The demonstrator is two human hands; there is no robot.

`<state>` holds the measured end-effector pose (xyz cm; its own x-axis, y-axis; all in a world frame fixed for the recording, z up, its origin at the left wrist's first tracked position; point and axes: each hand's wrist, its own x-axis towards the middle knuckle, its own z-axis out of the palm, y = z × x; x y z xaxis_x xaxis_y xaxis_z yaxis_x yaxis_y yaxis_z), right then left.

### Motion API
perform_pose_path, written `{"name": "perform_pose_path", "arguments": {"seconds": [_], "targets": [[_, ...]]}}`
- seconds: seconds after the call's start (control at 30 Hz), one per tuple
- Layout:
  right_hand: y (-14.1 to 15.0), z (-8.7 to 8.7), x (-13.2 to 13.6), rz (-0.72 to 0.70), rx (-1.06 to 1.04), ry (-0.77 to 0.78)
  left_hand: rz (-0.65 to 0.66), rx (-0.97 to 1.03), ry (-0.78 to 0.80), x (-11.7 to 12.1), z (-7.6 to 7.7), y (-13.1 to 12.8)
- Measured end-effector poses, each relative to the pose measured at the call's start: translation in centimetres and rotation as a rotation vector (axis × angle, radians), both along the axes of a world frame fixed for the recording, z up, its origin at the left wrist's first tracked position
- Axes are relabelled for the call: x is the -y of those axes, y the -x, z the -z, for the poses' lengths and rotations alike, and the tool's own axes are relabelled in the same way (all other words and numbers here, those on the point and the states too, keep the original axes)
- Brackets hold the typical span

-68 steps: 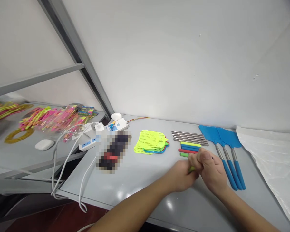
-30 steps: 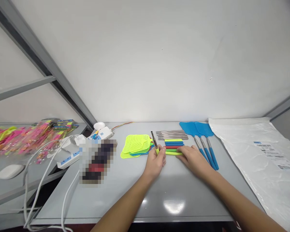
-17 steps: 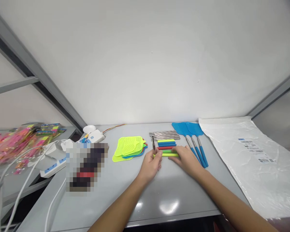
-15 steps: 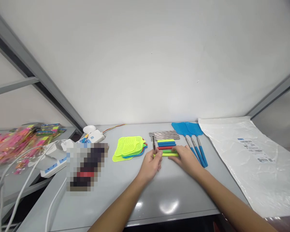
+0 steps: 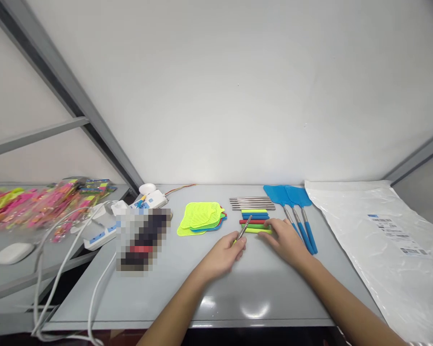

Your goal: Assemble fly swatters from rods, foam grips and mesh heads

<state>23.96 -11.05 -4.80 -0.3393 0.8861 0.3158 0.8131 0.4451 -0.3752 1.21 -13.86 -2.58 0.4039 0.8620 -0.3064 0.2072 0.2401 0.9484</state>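
My left hand (image 5: 226, 252) is closed round a yellow-green handle with a steel rod (image 5: 244, 228) sticking out of it towards the far right. My right hand (image 5: 285, 238) lies over the near end of a row of coloured handle sleeves (image 5: 254, 218), fingers curled on the nearest yellow-green one. Behind the sleeves lie several bare steel rods (image 5: 251, 203). A pile of mesh swatter heads (image 5: 201, 216), yellow on top, is to the left. Three finished blue swatters (image 5: 295, 207) lie to the right.
A large plastic bag (image 5: 378, 240) covers the grey table's (image 5: 216, 283) right side. White power strips and cables (image 5: 104, 226) sit at the left edge. A lower shelf to the left holds pink and yellow packets (image 5: 39, 202) and a white case (image 5: 12, 253).
My left hand has drawn back towards me, and the rod that stood upright now leans to the far right. My right hand stays on the sleeves.
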Motion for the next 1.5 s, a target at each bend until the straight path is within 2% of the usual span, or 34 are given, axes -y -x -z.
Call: {"name": "perform_pose_path", "arguments": {"seconds": [0.07, 0.2, 0.3, 0.4, 0.47, 0.57, 0.7, 0.83, 1.0, 1.07, 1.17, 1.33, 1.4, 1.5], "targets": [[0.5, -0.7, 0.2, -0.019, -0.016, 0.003, -0.027, 0.001, -0.032, 0.9, 0.0, 0.7], [2.6, -2.7, -0.6, -0.155, -0.024, -0.001, -0.061, 0.035, -0.047, 2.3, 0.2, 2.2], [5.5, -4.6, -2.8, -0.223, -0.004, 0.049, -0.135, 0.11, -0.06, 3.0, 0.7, 3.0], [9.6, -6.0, -6.1, -0.301, 0.016, 0.114, -0.216, 0.203, -0.079, 3.6, 1.3, 3.4], [12.6, -6.2, -8.3, -0.365, 0.046, 0.171, -0.253, 0.235, -0.092, 3.9, 1.8, 3.4], [16.8, -5.5, -10.9, -0.434, 0.117, 0.265, -0.297, 0.243, -0.107, 4.3, 2.4, 3.4], [19.7, -3.9, -13.2, -0.442, 0.198, 0.375, -0.386, 0.303, -0.092, 4.5, 3.0, 3.6], [20.3, -3.0, -14.6, -0.394, 0.188, 0.438, -0.462, 0.404, -0.034, 4.3, 3.2, 3.8], [20.6, -2.7, -15.5, -0.356, 0.052, 0.519, -0.516, 0.458, -0.003, 4.1, 3.0, 3.8], [20.5, -3.0, -15.6, -0.346, -0.043, 0.549, -0.525, 0.462, 0.006, 4.2, 2.8, 3.8], [19.6, -4.6, -15.2, -0.325, -0.217, 0.563, -0.53, 0.475, 0.015, 4.2, 2.7, 3.8], [16.3, -7.7, -12.9, -0.257, -0.538, 0.502, -0.501, 0.482, 0.011, 4.2, 2.6, 3.9], [15.0, -8.1, -11.1, -0.191, -0.74, 0.458, -0.476, 0.475, 0.011, 4.2, 2.4, 3.9], [13.6, -7.7, -7.8, -0.08, -1.086, 0.346, -0.447, 0.482, 0.012, 4.3, 2.1, 3.7]]}}
